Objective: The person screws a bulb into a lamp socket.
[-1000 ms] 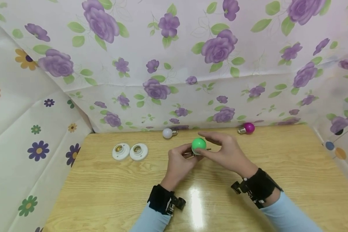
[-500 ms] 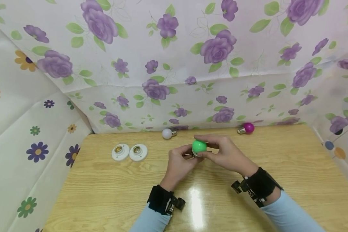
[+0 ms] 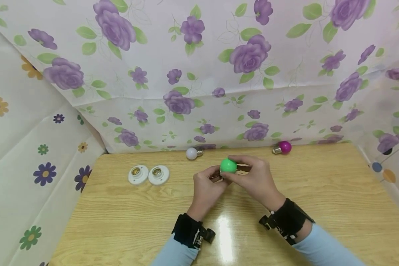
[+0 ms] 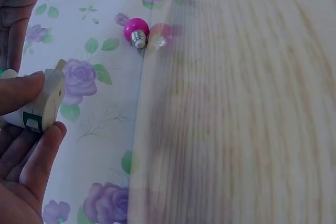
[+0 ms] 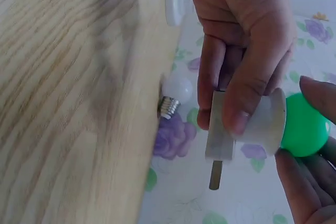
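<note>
Over the middle of the table, my left hand [image 3: 207, 188] holds a white plug-in lamp holder [image 5: 262, 121], pinched between thumb and fingers. A flat metal prong [image 5: 215, 176] sticks out from its plug end. The green light bulb [image 3: 228, 166] sits at the holder's wide mouth, its base hidden inside. My right hand [image 3: 257, 181] grips the bulb's green globe with thumb and fingers. In the left wrist view, the holder's plug end [image 4: 47, 98] shows, with most of the bulb out of frame.
Two round white lamp bases [image 3: 138, 174] lie side by side at the left of the wooden table [image 3: 119, 229]. Near the back edge lie a white bulb [image 3: 192, 153] and a magenta bulb [image 3: 285, 147]. Behind rises a flowered cloth [image 3: 186, 122].
My right hand's fingers, spread away from the green bulb a second ago, have closed round it. Since then the right wrist has turned and shifted slightly left. My left hand keeps its grip on the holder.
</note>
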Available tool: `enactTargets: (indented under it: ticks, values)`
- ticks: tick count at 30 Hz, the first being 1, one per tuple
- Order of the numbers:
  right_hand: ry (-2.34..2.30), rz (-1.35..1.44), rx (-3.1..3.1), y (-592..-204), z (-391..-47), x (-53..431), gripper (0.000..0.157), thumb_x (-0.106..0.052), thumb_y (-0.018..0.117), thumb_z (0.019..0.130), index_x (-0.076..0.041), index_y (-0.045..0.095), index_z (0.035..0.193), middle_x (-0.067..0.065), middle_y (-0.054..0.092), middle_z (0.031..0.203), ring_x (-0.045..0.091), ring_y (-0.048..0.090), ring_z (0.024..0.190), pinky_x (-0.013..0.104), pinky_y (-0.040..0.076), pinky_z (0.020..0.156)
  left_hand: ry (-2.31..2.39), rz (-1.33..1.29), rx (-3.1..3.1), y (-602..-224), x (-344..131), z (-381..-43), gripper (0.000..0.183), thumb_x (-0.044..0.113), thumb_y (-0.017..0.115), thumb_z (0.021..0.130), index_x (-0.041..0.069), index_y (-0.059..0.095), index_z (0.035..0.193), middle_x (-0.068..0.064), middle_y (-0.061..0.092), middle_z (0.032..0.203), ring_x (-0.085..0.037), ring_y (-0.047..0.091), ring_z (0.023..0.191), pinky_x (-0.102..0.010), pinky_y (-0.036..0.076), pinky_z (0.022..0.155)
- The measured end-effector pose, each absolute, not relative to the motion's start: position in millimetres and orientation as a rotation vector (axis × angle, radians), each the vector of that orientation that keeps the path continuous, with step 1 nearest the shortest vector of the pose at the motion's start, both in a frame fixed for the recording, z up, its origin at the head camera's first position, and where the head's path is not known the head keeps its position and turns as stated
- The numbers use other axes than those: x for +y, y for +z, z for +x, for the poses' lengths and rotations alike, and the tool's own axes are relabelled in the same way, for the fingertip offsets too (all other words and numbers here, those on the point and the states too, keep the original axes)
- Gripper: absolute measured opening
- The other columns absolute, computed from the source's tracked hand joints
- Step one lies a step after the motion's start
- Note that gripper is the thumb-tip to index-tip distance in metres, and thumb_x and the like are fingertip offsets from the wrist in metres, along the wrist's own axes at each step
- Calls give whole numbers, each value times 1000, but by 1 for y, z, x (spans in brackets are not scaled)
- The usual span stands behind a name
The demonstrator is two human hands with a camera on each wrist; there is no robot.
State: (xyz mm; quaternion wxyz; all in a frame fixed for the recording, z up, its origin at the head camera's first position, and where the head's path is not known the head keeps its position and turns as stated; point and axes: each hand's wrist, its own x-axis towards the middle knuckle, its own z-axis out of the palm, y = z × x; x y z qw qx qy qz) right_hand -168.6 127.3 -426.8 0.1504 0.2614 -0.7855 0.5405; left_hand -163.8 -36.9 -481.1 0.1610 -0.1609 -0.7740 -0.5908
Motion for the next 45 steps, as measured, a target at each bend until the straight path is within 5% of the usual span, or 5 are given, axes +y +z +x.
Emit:
enactTargets:
  ticks: [10, 16, 32, 45]
  values:
    - [1455, 847, -2430, -411, -178, 143, 51, -38, 69, 82, -26, 54, 129, -7, 53, 127, 14, 50, 114, 32, 42, 92, -1746, -534, -2195, -477, -41, -167, 32, 28, 76, 77, 18, 68, 106, 3, 66, 99, -8, 62, 87, -27, 50, 72]
    - [1491, 1091, -2506, -406, -182, 146, 45, -28, 65, 88, -22, 53, 131, -6, 50, 131, 12, 46, 119, 32, 37, 97, -1761, -555, -2242, -477, -44, -168, 32, 32, 75, 78, 21, 68, 107, 8, 65, 98, -6, 62, 86, -26, 50, 73]
    - [1613, 907, -2452, -412, -172, 137, 39, -26, 72, 81, -20, 64, 118, -3, 60, 118, 10, 56, 106, 31, 48, 82, -1761, -546, -2195, -474, -41, -161, 31, 20, 76, 77, 14, 68, 106, 0, 66, 97, -11, 63, 86, -29, 51, 72]
    - [1483, 730, -2241, -425, -166, 125, 44, -27, 80, 72, -12, 66, 110, -3, 64, 106, 12, 60, 96, 30, 50, 76, -1683, -513, -2236, -479, -41, -164, 30, 33, 72, 80, 21, 67, 107, 8, 66, 97, -4, 61, 87, -25, 50, 71]
